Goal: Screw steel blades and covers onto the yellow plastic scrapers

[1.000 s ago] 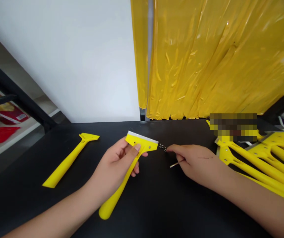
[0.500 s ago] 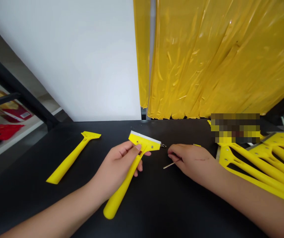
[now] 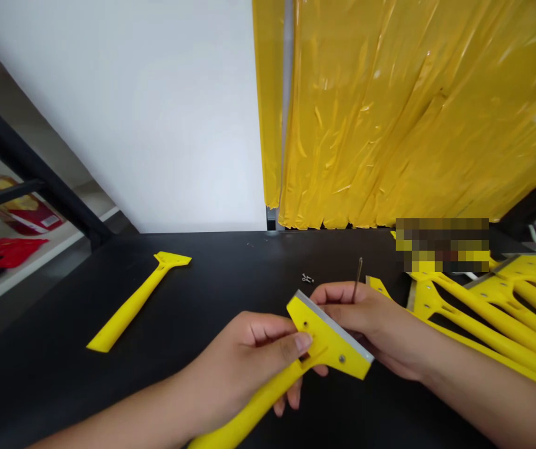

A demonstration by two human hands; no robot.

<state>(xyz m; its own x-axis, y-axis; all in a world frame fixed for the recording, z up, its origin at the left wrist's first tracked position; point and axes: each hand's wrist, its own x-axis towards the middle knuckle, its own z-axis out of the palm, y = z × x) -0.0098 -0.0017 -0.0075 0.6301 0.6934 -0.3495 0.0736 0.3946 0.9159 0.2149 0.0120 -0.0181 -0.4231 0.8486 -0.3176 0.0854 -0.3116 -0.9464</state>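
My left hand (image 3: 244, 358) is closed around the yellow plastic scraper (image 3: 331, 343), with the fingers curled under its neck and the thumb pressed on the head beside a slot. My right hand (image 3: 375, 318) sits just behind the head, thumb and forefinger pinching an upright thin metal pin (image 3: 357, 279). The scraper's steel blade (image 3: 333, 325) runs along the edge of the head nearest my right hand. One screw (image 3: 341, 358) shows seated in the head, while a hole (image 3: 304, 325) near the other end looks empty. I judge that I'm working on the head's fittings, and the next move calls for holding the head steady and bringing the pin's tip to that hole. Just beyond, small metal fasteners (image 3: 307, 278) lie on the black desk (image 3: 211, 274). Farther left lies a second yellow scraper (image 3: 139, 299), and to the right a stack of scrapers (image 3: 487, 312) sits below yellow plastic sheeting (image 3: 412, 112).
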